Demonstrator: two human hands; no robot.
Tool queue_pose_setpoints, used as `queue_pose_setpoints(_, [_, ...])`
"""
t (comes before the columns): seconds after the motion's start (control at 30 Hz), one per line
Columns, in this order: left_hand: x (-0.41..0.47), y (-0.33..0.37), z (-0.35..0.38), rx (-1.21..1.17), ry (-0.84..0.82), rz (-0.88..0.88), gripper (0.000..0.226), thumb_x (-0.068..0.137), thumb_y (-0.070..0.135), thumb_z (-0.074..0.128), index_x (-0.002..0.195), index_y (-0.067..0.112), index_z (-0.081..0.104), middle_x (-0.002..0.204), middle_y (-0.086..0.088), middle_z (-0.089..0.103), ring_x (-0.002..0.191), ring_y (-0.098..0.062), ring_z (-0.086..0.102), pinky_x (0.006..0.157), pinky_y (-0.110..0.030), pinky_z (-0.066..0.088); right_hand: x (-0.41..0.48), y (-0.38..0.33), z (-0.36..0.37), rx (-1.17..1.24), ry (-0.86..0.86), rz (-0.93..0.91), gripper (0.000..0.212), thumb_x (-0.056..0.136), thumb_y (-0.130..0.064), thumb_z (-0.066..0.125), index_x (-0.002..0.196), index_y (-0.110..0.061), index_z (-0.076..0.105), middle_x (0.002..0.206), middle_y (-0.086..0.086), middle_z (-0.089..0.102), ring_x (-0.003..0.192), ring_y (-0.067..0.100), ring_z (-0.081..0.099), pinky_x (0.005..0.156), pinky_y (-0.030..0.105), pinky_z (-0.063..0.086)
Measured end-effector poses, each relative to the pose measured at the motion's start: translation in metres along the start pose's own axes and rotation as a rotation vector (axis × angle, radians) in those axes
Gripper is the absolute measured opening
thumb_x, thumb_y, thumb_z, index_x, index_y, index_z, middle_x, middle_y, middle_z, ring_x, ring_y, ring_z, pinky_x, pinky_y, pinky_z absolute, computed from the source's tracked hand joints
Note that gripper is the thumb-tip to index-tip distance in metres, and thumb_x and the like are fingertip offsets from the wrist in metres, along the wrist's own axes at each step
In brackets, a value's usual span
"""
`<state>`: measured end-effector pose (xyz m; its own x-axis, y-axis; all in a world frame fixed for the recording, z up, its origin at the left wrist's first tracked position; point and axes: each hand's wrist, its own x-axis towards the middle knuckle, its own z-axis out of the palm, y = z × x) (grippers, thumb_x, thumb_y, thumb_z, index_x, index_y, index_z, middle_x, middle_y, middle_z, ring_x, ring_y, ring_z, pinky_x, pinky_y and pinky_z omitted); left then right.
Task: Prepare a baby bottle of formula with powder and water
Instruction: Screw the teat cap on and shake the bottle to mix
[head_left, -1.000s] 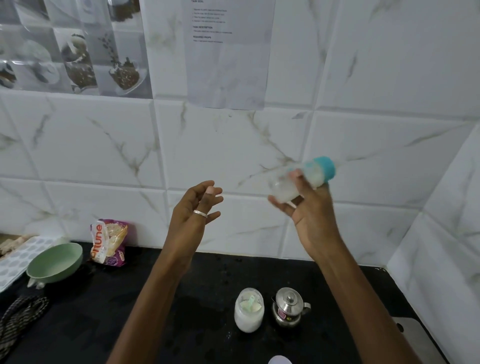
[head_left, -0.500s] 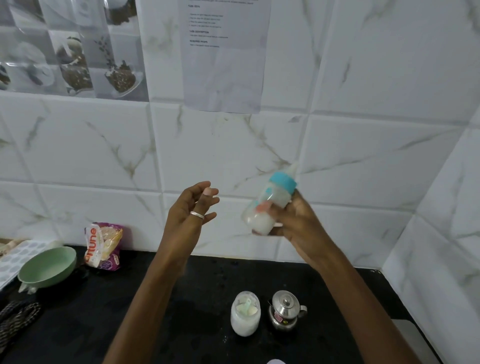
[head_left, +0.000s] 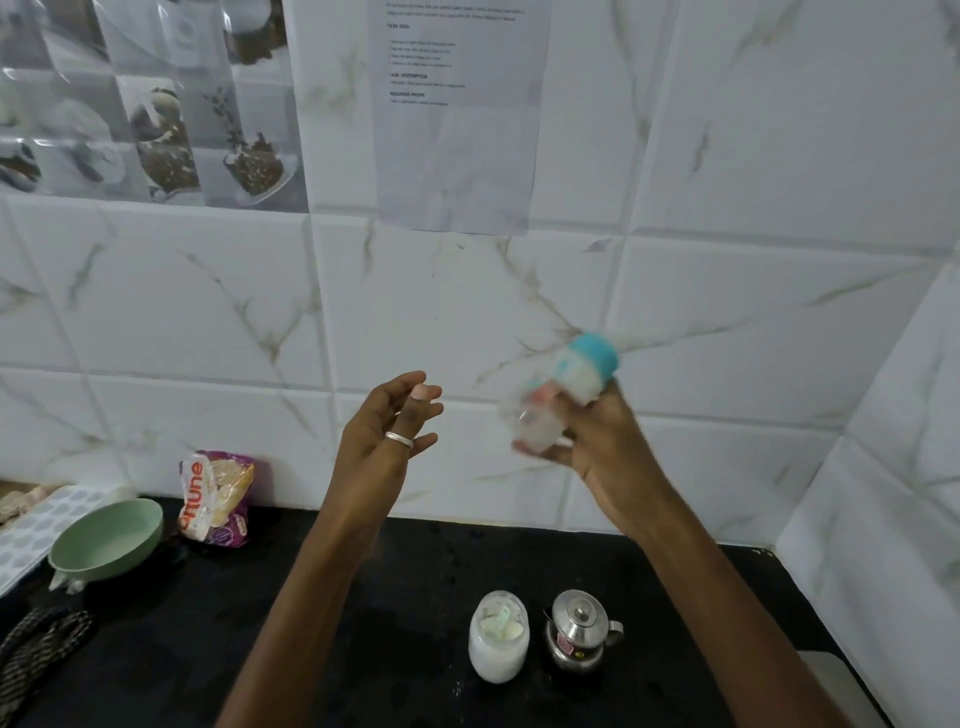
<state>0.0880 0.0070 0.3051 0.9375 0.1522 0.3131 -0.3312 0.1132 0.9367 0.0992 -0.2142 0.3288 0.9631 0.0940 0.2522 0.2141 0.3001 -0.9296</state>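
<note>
Bottle (head_left: 576, 379), capped and milky, gripped tilted in your right hand (head_left: 605, 447) high above the jar (head_left: 498, 644), apparently to shake the mix; your left hand (head_left: 379, 441), fingers relaxed, holds nothing.

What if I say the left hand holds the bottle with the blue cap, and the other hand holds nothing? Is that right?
Not quite. In the head view the right hand holds the bottle with the blue cap, and the other hand, the left hand, holds nothing.
</note>
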Motion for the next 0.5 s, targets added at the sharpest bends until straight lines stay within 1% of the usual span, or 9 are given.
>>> queue_pose_setpoints(0.07, [0.001, 0.001, 0.001, -0.002, 0.002, 0.004, 0.051, 0.088, 0.055, 0.061, 0.130, 0.027, 0.065, 0.118, 0.014, 0.076, 0.114, -0.008, 0.073, 0.087, -0.027, 0.062, -0.005, 0.006, 0.003, -0.164, -0.129, 0.079, 0.067, 0.071, -0.038, 0.085, 0.129, -0.026, 0.055, 0.121, 0.010, 0.068, 0.113, 0.028, 0.070, 0.075, 0.043, 0.062])
queue_pose_setpoints(0.1, [0.000, 0.002, 0.002, -0.001, -0.003, 0.007, 0.051, 0.088, 0.055, 0.061, 0.130, 0.027, 0.065, 0.117, 0.014, 0.076, 0.113, -0.008, 0.073, 0.086, -0.026, 0.062, -0.005, 0.004, 0.002, -0.138, -0.114, 0.060, 0.071, 0.070, -0.039, 0.085, 0.132, -0.024, 0.055, 0.121, 0.009, 0.068, 0.113, 0.028, 0.070, 0.076, 0.044, 0.062])
queue_pose_setpoints(0.2, [-0.002, 0.003, 0.000, 0.008, -0.011, 0.017, 0.050, 0.090, 0.055, 0.061, 0.131, 0.026, 0.065, 0.118, 0.014, 0.076, 0.114, -0.008, 0.072, 0.087, -0.026, 0.062, 0.003, -0.008, -0.007, 0.211, 0.099, -0.045, 0.073, 0.082, -0.033, 0.082, 0.140, -0.006, 0.048, 0.126, 0.012, 0.067, 0.114, 0.034, 0.070, 0.077, 0.048, 0.061])
queue_pose_setpoints(0.23, [-0.002, 0.004, -0.002, 0.008, -0.008, 0.019, 0.051, 0.090, 0.054, 0.060, 0.132, 0.025, 0.065, 0.118, 0.014, 0.076, 0.114, -0.008, 0.072, 0.087, -0.026, 0.062, 0.004, -0.009, -0.009, 0.249, 0.141, -0.066, 0.070, 0.086, -0.032, 0.080, 0.141, -0.006, 0.046, 0.128, 0.013, 0.066, 0.116, 0.036, 0.069, 0.078, 0.048, 0.061])
queue_pose_setpoints(0.27, [-0.001, 0.005, -0.002, 0.005, -0.003, 0.019, 0.052, 0.090, 0.054, 0.061, 0.132, 0.025, 0.065, 0.118, 0.014, 0.076, 0.114, -0.008, 0.072, 0.088, -0.026, 0.062, 0.004, -0.008, -0.009, 0.217, 0.135, -0.063, 0.065, 0.087, -0.032, 0.078, 0.139, -0.008, 0.047, 0.126, 0.012, 0.067, 0.117, 0.036, 0.068, 0.078, 0.047, 0.061])
queue_pose_setpoints(0.33, [0.000, 0.006, -0.003, 0.000, 0.008, 0.016, 0.054, 0.088, 0.055, 0.061, 0.132, 0.024, 0.064, 0.117, 0.013, 0.077, 0.114, -0.008, 0.073, 0.088, -0.027, 0.062, -0.003, -0.001, -0.004, -0.018, -0.002, 0.023, 0.058, 0.082, -0.030, 0.083, 0.131, -0.017, 0.053, 0.120, 0.010, 0.070, 0.114, 0.034, 0.069, 0.075, 0.046, 0.062])
queue_pose_setpoints(0.4, [0.001, 0.005, -0.001, 0.004, 0.007, 0.014, 0.053, 0.088, 0.056, 0.061, 0.131, 0.026, 0.065, 0.117, 0.014, 0.077, 0.114, -0.008, 0.073, 0.088, -0.028, 0.062, -0.010, 0.002, -0.001, -0.170, -0.122, 0.087, 0.067, 0.072, -0.035, 0.089, 0.129, -0.025, 0.056, 0.121, 0.012, 0.069, 0.113, 0.031, 0.070, 0.074, 0.045, 0.062])
queue_pose_setpoints(0.47, [0.000, 0.004, 0.000, 0.001, -0.002, 0.010, 0.051, 0.089, 0.055, 0.061, 0.131, 0.027, 0.065, 0.118, 0.014, 0.077, 0.114, -0.008, 0.073, 0.088, -0.028, 0.061, -0.007, -0.004, -0.002, -0.006, -0.036, 0.037, 0.079, 0.065, -0.041, 0.093, 0.129, -0.018, 0.055, 0.121, 0.013, 0.069, 0.112, 0.033, 0.071, 0.075, 0.047, 0.062])
queue_pose_setpoints(0.5, [0.000, 0.003, 0.000, 0.000, -0.006, 0.008, 0.051, 0.090, 0.055, 0.061, 0.132, 0.026, 0.065, 0.118, 0.014, 0.076, 0.115, -0.008, 0.072, 0.088, -0.028, 0.061, -0.004, -0.007, -0.003, 0.139, 0.029, 0.000, 0.075, 0.070, -0.040, 0.091, 0.129, -0.012, 0.053, 0.121, 0.013, 0.069, 0.113, 0.035, 0.070, 0.076, 0.049, 0.061])
